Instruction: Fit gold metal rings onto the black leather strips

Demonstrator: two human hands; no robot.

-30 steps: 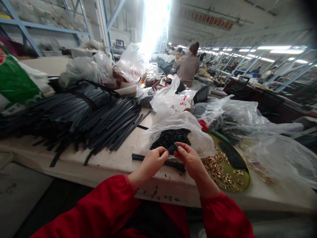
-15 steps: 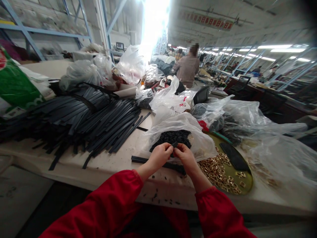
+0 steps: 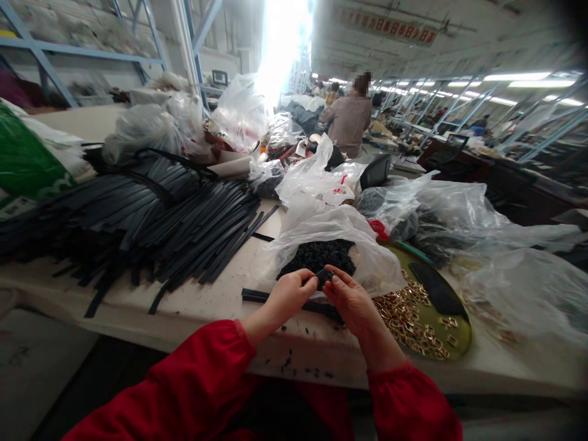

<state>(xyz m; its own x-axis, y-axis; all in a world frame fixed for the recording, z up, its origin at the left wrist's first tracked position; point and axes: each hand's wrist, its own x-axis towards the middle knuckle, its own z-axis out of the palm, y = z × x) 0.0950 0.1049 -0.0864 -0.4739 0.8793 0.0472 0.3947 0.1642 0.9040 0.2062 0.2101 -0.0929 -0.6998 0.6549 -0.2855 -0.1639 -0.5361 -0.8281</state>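
Observation:
Between my two hands is a small black strip piece (image 3: 321, 275), held just in front of an open plastic bag (image 3: 374, 269). My left hand (image 3: 290, 299) pinches the piece's left end between thumb and fingertips. At its right end, the thumb and fingers of my right hand (image 3: 351, 299) close on it. Many small black pieces (image 3: 316, 254) lie heaped in the bag behind my fingers. Beneath my hands, long black strips (image 3: 257, 296) lie on the table, partly hidden by my wrists.
A large pile of black strips (image 3: 184, 233) covers the left of the table (image 3: 215, 300). On the right, a yellowish tray (image 3: 462, 343) holds gold metal buckles (image 3: 413, 318) and a dark oval object (image 3: 438, 288). Plastic bags crowd the back; a person (image 3: 349, 119) stands beyond.
My right hand has turned and its fingers have shifted at the piece's right end. More of the black piece shows between my hands. The view has shifted slightly.

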